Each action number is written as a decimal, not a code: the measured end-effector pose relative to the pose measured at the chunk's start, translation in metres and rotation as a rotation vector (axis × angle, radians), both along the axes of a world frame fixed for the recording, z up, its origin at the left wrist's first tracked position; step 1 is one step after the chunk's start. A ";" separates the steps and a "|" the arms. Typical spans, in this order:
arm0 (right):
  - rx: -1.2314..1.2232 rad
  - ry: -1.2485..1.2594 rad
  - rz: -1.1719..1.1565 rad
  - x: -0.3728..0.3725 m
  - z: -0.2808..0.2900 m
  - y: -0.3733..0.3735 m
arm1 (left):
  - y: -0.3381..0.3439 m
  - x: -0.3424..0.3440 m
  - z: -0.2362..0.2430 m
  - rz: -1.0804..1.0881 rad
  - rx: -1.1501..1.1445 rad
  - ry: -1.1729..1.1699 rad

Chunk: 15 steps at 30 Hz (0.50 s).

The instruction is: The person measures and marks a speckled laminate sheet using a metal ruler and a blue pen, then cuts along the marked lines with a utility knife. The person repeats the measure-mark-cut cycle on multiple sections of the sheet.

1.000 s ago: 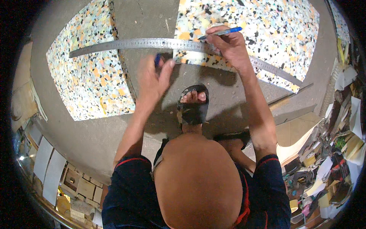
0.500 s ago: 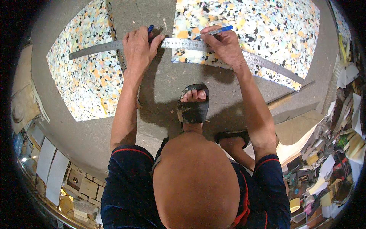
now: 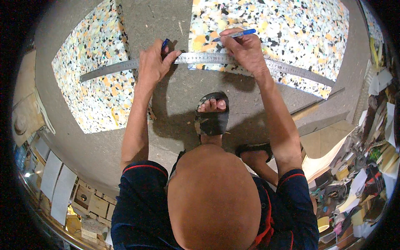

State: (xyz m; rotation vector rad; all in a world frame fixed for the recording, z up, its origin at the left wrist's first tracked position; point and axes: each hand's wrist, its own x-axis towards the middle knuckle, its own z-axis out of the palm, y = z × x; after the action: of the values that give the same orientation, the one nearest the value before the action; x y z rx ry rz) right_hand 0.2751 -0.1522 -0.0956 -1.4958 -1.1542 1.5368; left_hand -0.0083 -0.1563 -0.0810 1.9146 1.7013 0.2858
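Since ruler (image 3: 204, 57) slid my way, pen (image 3: 246, 33) tip's off its edge, unguided; my R hand (image 3: 246, 51) pinches pen, L hand (image 3: 152, 63), half-curled on ruler, has cap (image 3: 165, 43).

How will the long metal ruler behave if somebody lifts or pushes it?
The ruler looks thin and very long, so it may flex if lifted at one end. Its smooth, shiny face could slide easily across the right speckled sheet.

head: wide fisheye, head-worn, left of pair | looks steeply down at floor (image 3: 160, 25), upright, unmirrored | knee (image 3: 214, 196) nearest lens, bottom centre | left hand (image 3: 152, 64), right hand (image 3: 246, 52) farther off, upper half
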 end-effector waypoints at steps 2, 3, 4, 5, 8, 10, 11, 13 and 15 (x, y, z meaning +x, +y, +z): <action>0.017 0.010 -0.011 -0.001 0.000 0.000 | -0.002 0.000 -0.001 0.027 -0.031 -0.032; 0.043 0.005 0.007 -0.001 0.001 0.000 | -0.003 0.000 -0.002 0.031 -0.018 -0.031; 0.053 -0.013 0.022 0.000 0.003 0.000 | -0.003 0.001 -0.003 0.035 -0.017 -0.030; 0.020 -0.055 0.061 0.001 0.005 0.000 | -0.003 0.001 -0.004 0.046 -0.020 -0.018; -0.049 -0.176 0.146 0.005 0.009 0.000 | -0.001 0.001 -0.005 0.030 -0.014 -0.029; 0.011 -0.200 0.174 0.005 0.009 -0.001 | 0.000 0.001 -0.006 0.032 -0.005 -0.041; 0.019 -0.176 0.161 0.005 0.007 -0.001 | 0.000 0.002 -0.007 0.033 -0.006 -0.046; 0.028 -0.146 0.135 0.003 0.003 -0.001 | 0.000 0.001 -0.007 0.031 0.011 -0.043; 0.039 -0.046 0.027 0.001 -0.001 -0.002 | 0.000 0.001 -0.008 0.031 0.018 -0.042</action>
State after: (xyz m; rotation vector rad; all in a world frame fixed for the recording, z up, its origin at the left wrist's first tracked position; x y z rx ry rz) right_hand 0.2756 -0.1545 -0.0965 -1.5025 -1.2286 1.4961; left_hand -0.0070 -0.1559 -0.0892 1.8831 1.7073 0.3518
